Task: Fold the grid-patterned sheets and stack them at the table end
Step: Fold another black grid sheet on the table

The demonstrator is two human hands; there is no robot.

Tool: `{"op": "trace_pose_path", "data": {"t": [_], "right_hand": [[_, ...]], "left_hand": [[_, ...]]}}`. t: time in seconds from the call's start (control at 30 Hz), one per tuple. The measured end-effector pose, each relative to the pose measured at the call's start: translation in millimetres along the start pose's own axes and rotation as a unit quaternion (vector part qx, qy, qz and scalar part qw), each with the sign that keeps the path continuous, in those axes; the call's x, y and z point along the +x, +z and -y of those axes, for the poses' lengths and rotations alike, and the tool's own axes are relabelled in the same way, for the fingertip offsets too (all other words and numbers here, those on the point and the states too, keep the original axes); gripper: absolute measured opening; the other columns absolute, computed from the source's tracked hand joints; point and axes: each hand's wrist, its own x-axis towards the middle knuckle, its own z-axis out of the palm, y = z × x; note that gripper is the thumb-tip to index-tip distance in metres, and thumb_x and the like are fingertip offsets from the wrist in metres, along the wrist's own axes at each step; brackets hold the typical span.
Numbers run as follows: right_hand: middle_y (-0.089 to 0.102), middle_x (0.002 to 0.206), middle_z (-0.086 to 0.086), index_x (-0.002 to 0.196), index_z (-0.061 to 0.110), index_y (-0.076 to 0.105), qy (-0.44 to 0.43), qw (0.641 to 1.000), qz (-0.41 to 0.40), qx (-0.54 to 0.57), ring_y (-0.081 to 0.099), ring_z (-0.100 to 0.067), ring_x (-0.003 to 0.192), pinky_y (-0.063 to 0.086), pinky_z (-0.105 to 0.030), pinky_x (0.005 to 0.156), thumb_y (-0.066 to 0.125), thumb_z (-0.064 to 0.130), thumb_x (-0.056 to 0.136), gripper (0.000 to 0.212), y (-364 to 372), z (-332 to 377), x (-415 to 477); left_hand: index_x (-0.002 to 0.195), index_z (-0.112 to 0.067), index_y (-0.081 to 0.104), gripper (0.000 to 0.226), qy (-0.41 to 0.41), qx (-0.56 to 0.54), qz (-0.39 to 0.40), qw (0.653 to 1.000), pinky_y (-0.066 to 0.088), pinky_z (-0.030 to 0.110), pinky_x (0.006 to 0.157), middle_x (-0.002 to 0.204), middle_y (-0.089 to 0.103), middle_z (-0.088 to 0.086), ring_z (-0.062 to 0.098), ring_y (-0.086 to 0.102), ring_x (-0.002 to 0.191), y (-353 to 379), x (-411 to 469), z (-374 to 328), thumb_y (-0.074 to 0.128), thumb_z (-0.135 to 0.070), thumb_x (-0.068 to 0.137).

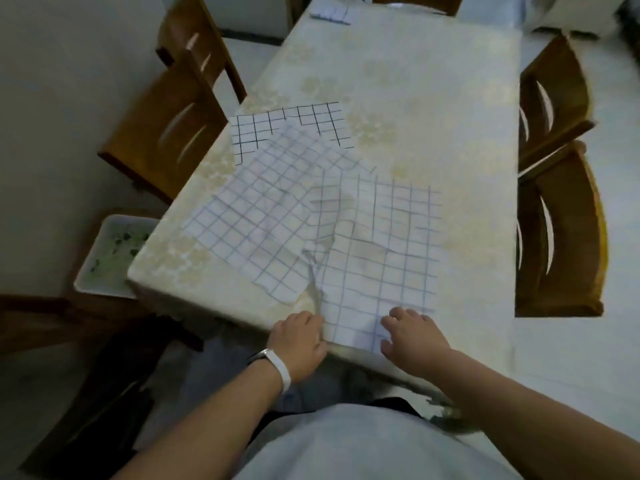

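- Paper, grid-ruled, three loose sheets overlapping on the worktop (415, 81), all unfolded and lying beyond the hands.
- Left hand (300, 341): fingers curled at the near-left corner of the nearest sheet (381, 258); it seems to pinch the edge, though the grip itself is hidden.
- Middle sheet (249, 220): ahead and left of the left hand, set at a slant, fine pale grid, its near corner tucked against the nearest sheet's crumpled left edge.
- Far sheet (263, 129): furthest beyond the left hand, bold dark grid, partly covered by the middle sheet.
- Right hand (412, 334): open, fingers spread, pressing flat on the nearest sheet's near edge.
- Handling advice: smooth the buckled left edge first, then lift both near corners together and lay them on the far corners before creasing.
- Folded stack (329, 12): small, at the worktop's far end, well ahead of both hands.
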Motion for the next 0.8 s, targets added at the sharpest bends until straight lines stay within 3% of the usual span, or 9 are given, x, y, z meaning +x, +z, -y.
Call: {"op": "trace_pose_path", "data": {"t": [0.23, 0.5, 0.67, 0.8], "right_hand": [[0.05, 0.126, -0.003, 0.125, 0.021, 0.051, 0.075, 0.995, 0.007, 0.068, 0.049, -0.024, 0.115, 0.042, -0.038, 0.095, 0.047, 0.041, 0.09, 0.04, 16.2, 44.2, 3.6], [0.048, 0.123, -0.009, 0.119, 0.016, 0.051, 0.113, 0.99, -0.036, 0.082, 0.049, -0.03, 0.112, 0.05, -0.042, 0.08, 0.053, 0.04, 0.083, 0.042, 40.7, 61.5, 7.4], [0.055, 0.105, -0.009, 0.104, 0.015, 0.055, 0.122, 0.988, -0.055, 0.08, 0.055, -0.031, 0.097, 0.05, -0.041, 0.064, 0.063, 0.041, 0.075, 0.04, 44.4, 65.3, 9.5], [0.057, 0.084, -0.008, 0.088, 0.015, 0.057, 0.136, 0.984, -0.081, 0.081, 0.058, -0.031, 0.075, 0.047, -0.038, 0.047, 0.074, 0.038, 0.062, 0.039, 47.8, 66.0, 13.5]], "left_hand": [[0.131, -0.025, 0.045, 0.05, 0.099, 0.025, 0.014, 0.995, 0.039, 0.036, 0.091, 0.127, 0.051, 0.0, 0.024, 0.048, 0.115, 11.0, 19.0, 18.9, 0.05, -0.038, 0.083], [0.132, -0.022, 0.037, 0.068, 0.108, 0.06, -0.035, 0.992, 0.04, 0.037, 0.085, 0.121, 0.051, 0.0, 0.024, 0.052, 0.108, 17.6, 32.0, 4.7, 0.059, -0.046, 0.073], [0.142, -0.023, 0.016, 0.09, 0.095, 0.055, -0.052, 0.993, 0.041, 0.039, 0.094, 0.144, 0.035, 0.01, 0.028, 0.049, 0.118, 23.9, 41.0, -8.5, 0.065, -0.045, 0.07], [0.137, -0.022, 0.017, 0.094, 0.071, 0.028, -0.099, 0.992, 0.046, 0.042, 0.09, 0.141, 0.041, 0.016, 0.032, 0.053, 0.115, 27.8, 44.7, -22.2, 0.071, -0.043, 0.062]]}}
